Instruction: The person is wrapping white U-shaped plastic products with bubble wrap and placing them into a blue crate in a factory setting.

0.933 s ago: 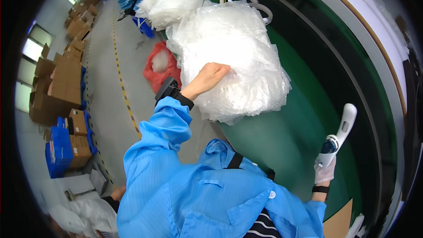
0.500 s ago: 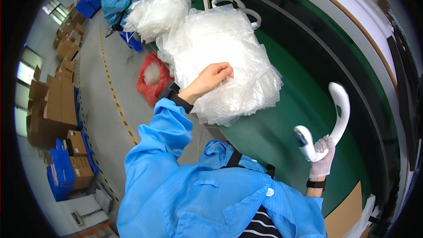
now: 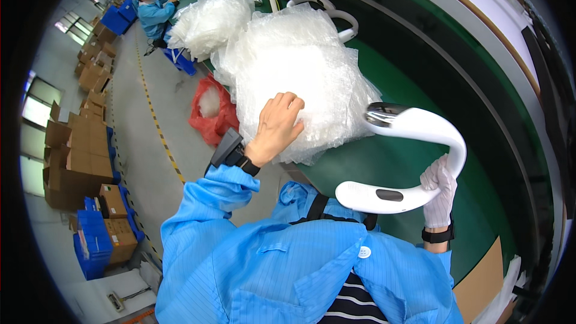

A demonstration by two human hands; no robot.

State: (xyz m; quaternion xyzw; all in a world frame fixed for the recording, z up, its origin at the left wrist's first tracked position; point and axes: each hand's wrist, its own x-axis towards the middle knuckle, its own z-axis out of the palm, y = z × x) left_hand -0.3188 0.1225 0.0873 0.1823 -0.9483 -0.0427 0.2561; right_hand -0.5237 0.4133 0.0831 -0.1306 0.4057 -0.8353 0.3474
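Device (image 3: 458, 142), white, curved, reaches leftward from right-hand grip (image 3: 440, 187), clamped near its bend.

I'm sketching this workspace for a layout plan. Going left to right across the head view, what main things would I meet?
Cardboard boxes, red bag, left hand, gloved right hand gripping a white curved device, brown cardboard sheet.

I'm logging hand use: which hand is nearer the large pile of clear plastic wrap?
Left. The left hand is over the near part of the large pile; the right hand is off to its right, gripping a white curved device.
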